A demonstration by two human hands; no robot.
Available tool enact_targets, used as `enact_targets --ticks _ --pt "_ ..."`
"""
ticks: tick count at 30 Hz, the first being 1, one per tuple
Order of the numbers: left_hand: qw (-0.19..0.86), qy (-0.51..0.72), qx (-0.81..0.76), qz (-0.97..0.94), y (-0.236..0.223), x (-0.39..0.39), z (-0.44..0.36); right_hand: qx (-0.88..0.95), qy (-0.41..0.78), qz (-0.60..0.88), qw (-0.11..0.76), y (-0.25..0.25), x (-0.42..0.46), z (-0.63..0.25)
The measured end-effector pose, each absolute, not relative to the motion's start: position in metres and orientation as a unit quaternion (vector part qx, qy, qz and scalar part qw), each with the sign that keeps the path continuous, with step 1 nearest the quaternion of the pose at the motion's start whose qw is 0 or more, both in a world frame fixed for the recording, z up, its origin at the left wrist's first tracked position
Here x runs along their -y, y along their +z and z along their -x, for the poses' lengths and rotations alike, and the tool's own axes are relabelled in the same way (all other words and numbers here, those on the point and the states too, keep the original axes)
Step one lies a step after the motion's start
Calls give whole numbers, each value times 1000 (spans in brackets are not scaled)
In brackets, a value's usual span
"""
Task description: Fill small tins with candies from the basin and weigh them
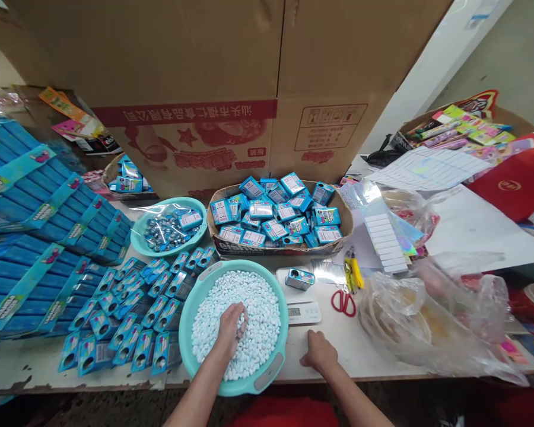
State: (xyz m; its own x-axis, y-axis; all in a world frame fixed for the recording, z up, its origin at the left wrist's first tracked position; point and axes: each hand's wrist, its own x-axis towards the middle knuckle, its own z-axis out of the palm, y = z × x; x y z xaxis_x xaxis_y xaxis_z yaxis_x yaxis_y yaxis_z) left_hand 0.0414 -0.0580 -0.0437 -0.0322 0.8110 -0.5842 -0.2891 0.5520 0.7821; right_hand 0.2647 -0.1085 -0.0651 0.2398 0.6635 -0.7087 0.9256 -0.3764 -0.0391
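Observation:
My left hand [232, 327] is down in a turquoise bowl [187, 332] of small white candies [253, 296], its fingers curled around some of them. On the table's front part rests my right hand [319, 351], closed in a fist with no object showing in it. Just beyond that fist lies a white digital scale [310, 312], its display lit. One blue tin [299, 279] with a round hole in its end lies on the scale's platform. To the bowl's left, several similar open tins [129, 326] stand in rows.
A carton [289, 246] heaped with blue tins is behind the bowl, beside a smaller bowl [137, 243] of metallic pieces. Stacked blue boxes [22, 237] fill the left. Red scissors [343, 302], yellow-handled cutters [355, 270] and plastic bags [409, 320] lie right.

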Motion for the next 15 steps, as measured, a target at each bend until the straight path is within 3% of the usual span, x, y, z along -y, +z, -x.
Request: enact_targets --ticks 15 --pt "657 407 -593 -228 -44 58 -42 -527 -333 -755 202 -64 110 -267"
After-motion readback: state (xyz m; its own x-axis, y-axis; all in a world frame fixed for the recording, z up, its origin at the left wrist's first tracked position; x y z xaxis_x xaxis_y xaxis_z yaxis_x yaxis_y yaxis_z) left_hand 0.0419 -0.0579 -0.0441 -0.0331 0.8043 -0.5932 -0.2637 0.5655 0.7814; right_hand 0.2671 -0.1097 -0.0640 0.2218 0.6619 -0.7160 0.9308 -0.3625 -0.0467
